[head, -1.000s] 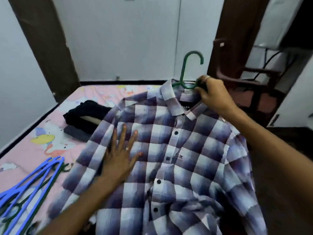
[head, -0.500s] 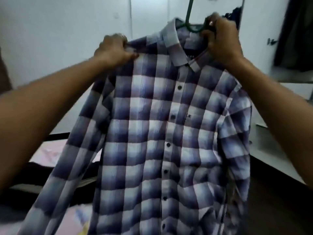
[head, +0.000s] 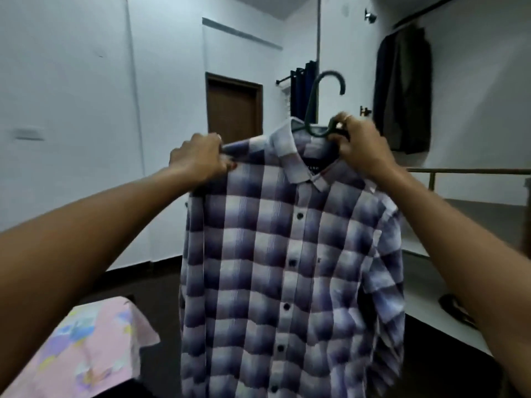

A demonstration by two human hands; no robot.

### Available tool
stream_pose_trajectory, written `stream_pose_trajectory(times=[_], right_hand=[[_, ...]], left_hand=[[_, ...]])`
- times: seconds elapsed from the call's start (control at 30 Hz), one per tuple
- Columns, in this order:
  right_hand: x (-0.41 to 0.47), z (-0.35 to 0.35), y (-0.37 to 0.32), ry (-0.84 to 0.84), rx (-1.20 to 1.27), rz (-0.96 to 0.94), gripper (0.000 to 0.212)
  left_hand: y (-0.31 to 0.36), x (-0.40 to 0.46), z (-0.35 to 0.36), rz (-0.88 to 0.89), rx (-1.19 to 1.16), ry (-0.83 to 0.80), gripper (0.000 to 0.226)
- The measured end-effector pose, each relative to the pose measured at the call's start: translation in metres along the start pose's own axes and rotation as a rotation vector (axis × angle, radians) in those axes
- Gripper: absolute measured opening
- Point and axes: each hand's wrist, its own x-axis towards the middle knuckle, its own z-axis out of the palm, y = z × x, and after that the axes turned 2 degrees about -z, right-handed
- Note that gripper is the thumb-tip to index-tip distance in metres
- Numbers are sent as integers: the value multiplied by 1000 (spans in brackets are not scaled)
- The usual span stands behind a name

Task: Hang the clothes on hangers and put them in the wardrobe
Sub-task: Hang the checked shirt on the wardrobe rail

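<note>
Since the earlier frame, one checked shirt point(head: 290, 268) has been lifted clear of the pink bedsheet point(head: 86, 346) and is held upright in the air on one green hanger point(head: 319, 110). Its shoulder is pinched by the left hand point(head: 198, 159); the hanger neck is gripped by the right hand point(head: 359, 147). One brown door point(head: 234, 107) and one dark hanging garment point(head: 402, 90) are seen behind.

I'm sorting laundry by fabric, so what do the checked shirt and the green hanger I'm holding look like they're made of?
Checked shirt: looks like thin woven cloth, perhaps cotton or a blend; matte, hangs in soft folds, dark buttons down the front. Green hanger: probably moulded plastic; smooth, one even dark green, thick rounded hook. The frame is blurred, so neither is certain.
</note>
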Motion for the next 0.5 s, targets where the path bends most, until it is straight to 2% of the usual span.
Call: stream_pose_trajectory(times=[0.1,0.2,0.27,0.33,0.43,0.5], right_hand=[[15,26,63,1,60,47,21],[30,29,116,-12,111,58,21],[47,18,146,-7,97,94,19],[64,5,170,24,84,114,18],[104,-28,196,71,103,151,18],[125,-47,198,86,121,151,17]], left_hand=[[24,51,42,109,-34,-144,27],[60,96,60,230,3,-378,32],[88,123,63,303,-9,-423,31],[109,139,61,356,-109,-427,27],[146,173,53,392,-353,-535,18],[162,191,49,369,-466,-566,22]])
